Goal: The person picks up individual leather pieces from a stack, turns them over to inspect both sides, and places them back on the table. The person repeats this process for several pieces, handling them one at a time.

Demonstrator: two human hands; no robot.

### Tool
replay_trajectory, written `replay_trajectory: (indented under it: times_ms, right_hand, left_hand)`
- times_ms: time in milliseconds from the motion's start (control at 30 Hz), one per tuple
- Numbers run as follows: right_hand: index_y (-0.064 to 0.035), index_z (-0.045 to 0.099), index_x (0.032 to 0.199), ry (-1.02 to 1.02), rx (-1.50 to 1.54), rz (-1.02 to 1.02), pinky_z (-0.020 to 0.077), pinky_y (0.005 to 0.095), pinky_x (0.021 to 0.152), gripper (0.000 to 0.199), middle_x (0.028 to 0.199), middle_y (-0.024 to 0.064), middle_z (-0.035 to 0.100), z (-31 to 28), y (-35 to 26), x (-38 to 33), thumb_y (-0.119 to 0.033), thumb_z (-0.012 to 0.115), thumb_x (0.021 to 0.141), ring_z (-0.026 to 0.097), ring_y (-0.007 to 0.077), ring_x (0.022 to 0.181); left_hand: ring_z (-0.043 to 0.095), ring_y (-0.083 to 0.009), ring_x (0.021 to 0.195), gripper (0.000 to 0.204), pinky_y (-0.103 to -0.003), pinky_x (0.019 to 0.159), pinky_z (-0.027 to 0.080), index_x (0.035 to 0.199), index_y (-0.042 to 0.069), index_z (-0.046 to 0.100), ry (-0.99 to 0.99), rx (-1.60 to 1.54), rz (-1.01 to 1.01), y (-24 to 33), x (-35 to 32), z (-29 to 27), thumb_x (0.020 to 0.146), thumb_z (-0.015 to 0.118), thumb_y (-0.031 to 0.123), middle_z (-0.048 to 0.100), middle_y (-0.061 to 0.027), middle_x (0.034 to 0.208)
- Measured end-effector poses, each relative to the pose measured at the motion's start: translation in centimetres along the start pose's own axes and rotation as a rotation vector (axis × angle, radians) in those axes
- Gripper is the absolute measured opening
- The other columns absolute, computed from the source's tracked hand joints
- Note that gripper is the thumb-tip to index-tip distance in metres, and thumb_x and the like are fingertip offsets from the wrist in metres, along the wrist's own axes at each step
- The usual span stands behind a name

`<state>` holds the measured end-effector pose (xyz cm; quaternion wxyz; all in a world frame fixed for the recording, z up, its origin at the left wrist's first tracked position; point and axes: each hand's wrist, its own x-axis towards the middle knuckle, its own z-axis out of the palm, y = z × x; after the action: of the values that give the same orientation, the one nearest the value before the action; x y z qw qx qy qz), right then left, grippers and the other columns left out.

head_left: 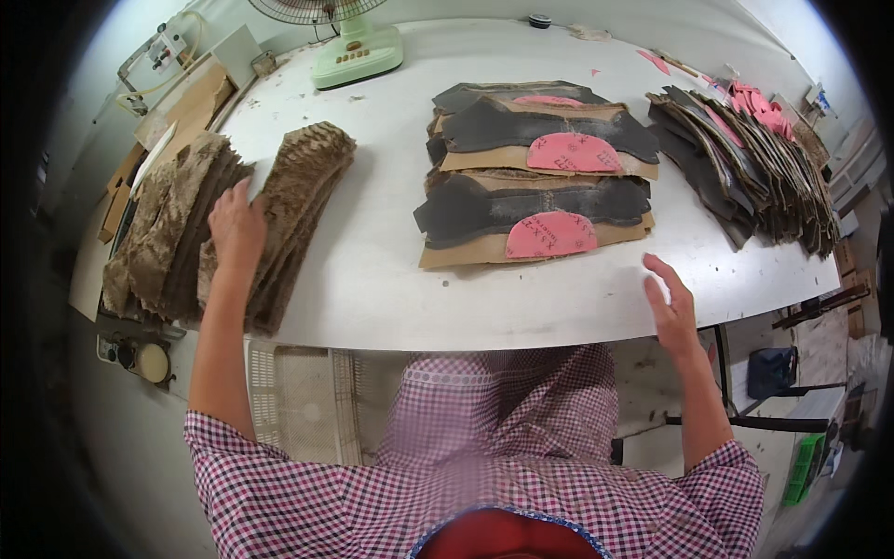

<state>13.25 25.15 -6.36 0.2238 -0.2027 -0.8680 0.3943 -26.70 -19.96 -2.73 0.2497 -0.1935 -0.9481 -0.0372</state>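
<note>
My left hand (238,229) lies at the left of the table between two stacks of brown furry strips, fingers stretched and touching the fur. The bigger fur stack (163,228) is to its left, the narrower fur stack (312,172) to its right. Near the front edge, my right hand (672,307) is held with fingers apart and nothing in them. Mid-table are piles of dark grey shaped pieces on tan backing; the nearest dark grey piece (466,211) carries a pink half-round patch (551,235). Behind it, another dark piece (484,129) has a similar pink patch (575,152).
A leaning row of dark and brown layered pieces (745,172) fills the table's right side, with pink pieces (762,107) on top. A pale green fan (358,56) stands at the back left. Below the front edge is a white plastic crate (307,401).
</note>
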Motion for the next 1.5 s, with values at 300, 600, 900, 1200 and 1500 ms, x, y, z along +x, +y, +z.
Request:
replay_trajectory:
  times_ms: [300,600,900,1200,1500]
  right_hand:
    - [0.0051,0.062,0.105,-0.048,0.616,0.042,0.0449,0.0284,0.091,0.034,0.105,0.0085,0.064,7.0,-10.7,11.7,-0.026,0.058,0.094,0.058,0.0147,0.097]
    - [-0.0014,0.056,0.113,-0.135,1.221,0.315,0.05,0.0339,0.09,0.035,0.106,0.0111,0.06,5.5,-8.1,13.5,-0.03,0.059,0.093,0.06,0.0204,0.1]
    - [0.007,0.053,0.12,0.053,0.806,0.305,0.0506,0.0308,0.085,0.037,0.11,0.0125,0.063,1.0,-7.9,3.6,-0.012,0.059,0.09,0.062,0.0191,0.097]
    - [0.005,0.054,0.124,-0.462,0.926,0.329,0.0476,0.0278,0.089,0.041,0.114,0.0095,0.063,2.1,-9.8,-1.4,-0.008,0.062,0.086,0.06,0.0156,0.1]
    - [0.004,0.039,0.13,-0.175,0.096,-0.176,0.0447,0.0401,0.094,0.076,0.126,0.0244,0.052,3.1,-12.4,-3.1,-0.032,0.076,0.074,0.055,0.0345,0.113]
  left_hand:
    - [0.062,-0.017,0.091,0.045,-0.029,0.079,0.049,0.12,-0.001,0.06,-0.512,-1.37,-0.25,22.3,6.0,-1.2,0.089,0.067,0.03,0.066,-0.0118,0.1]
    - [0.058,-0.0198,0.077,0.012,-0.03,0.069,0.048,0.091,0.008,0.068,0.049,-1.231,0.587,29.3,1.9,-5.1,0.079,0.068,0.004,0.061,-0.0057,0.079]
    - [0.058,-0.0231,0.084,0.011,-0.034,0.071,0.048,0.091,0.006,0.062,0.019,-1.236,1.115,29.5,-11.6,-8.5,0.085,0.063,0.015,0.058,-0.0067,0.094]
    - [0.055,-0.0275,0.116,0.052,-0.04,0.098,0.046,0.134,0.0,0.044,-1.076,-2.386,-0.474,29.2,-13.0,-6.6,0.097,0.042,0.036,0.055,-0.0143,0.127]
    - [0.056,-0.0274,0.112,0.046,-0.039,0.096,0.046,0.131,-0.004,0.043,-0.909,-2.314,-0.421,30.2,-14.1,-9.8,0.098,0.043,0.028,0.055,-0.0163,0.122]
